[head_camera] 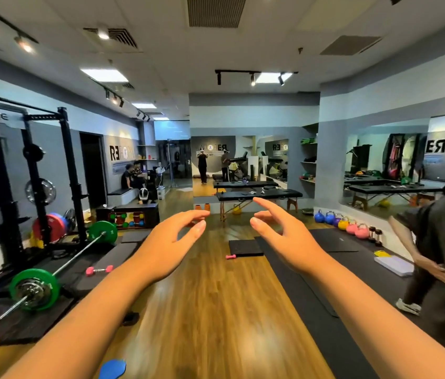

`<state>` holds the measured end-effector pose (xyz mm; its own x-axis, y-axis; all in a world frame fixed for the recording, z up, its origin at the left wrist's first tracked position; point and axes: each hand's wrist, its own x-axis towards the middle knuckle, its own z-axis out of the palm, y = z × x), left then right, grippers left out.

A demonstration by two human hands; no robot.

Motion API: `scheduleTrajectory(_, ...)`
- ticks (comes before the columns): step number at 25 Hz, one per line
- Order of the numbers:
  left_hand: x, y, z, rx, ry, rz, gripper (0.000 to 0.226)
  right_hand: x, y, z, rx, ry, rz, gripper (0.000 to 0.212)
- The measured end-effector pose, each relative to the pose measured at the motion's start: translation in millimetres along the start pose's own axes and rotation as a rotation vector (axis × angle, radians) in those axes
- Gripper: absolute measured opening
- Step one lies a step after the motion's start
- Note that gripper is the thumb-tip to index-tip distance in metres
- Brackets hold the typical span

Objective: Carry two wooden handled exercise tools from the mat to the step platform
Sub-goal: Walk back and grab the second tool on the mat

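Note:
My left hand (172, 242) and my right hand (284, 236) reach forward at chest height, fingers spread, holding nothing. They hover over the wooden floor, about a hand's width apart. On the long black mat (333, 269) at the right lies a pale lilac step platform (393, 266). Two small dark upright tools (375, 236) stand at the end of the kettlebell row, far beyond my right hand. I cannot tell whether their handles are wooden.
A barbell with green plates (35, 291) and a black rack (35, 173) fill the left side. Pink dumbbells (99, 270) and a small black pad (246, 248) lie on the floor. Coloured kettlebells (341, 222) line the right wall. A person (440, 255) bends at the right.

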<state>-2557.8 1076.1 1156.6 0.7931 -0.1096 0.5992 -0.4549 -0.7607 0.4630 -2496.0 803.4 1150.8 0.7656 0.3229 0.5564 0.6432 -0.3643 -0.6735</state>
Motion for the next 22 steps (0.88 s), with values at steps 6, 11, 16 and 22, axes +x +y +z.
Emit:
scheduleTrajectory(6,133,-108,13,0.078,0.039,-0.031,0.040,171,84,55,0.027,-0.054,-0.057,0.063)
scheduleTrajectory(11,230,-192,17,0.109,0.064,-0.049,0.043,296,136,93,0.056,-0.072,-0.093,0.059)
scheduleTrajectory(16,316,-294,36,0.095,0.099,-0.068,0.043,409,192,152,0.057,-0.111,-0.128,0.052)
scheduleTrajectory(22,436,-443,46,0.053,0.083,-0.072,0.041,562,267,225,0.057,-0.085,-0.107,0.061)
